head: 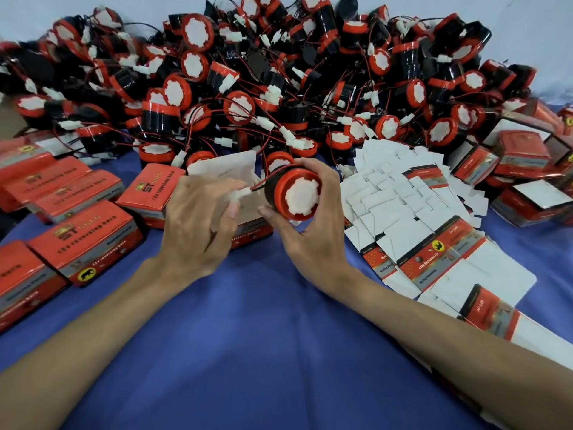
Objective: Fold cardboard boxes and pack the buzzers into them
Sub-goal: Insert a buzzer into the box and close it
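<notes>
A blue cloth (263, 352) is spread nearest, beneath both wrists. A red-and-black buzzer (297, 193) is gripped by the right hand (313, 231) — thumb beneath, fingers curled over its top, its white-centred face turned towards the camera. The white connector (238, 193) at the end of its wire is pinched by the left hand (198, 225) between thumb and curled fingers. Just behind the fingertips of both hands an open box (229, 169) is seen, its white flap raised. To the left of the left fingers closed red boxes (83, 240) are ranged; to the right of the right fingers flat box blanks (434, 243) are scattered. Beyond all the fingers a great heap of buzzers (279, 72) is piled — black bodies, red rims, tangled wires.
</notes>
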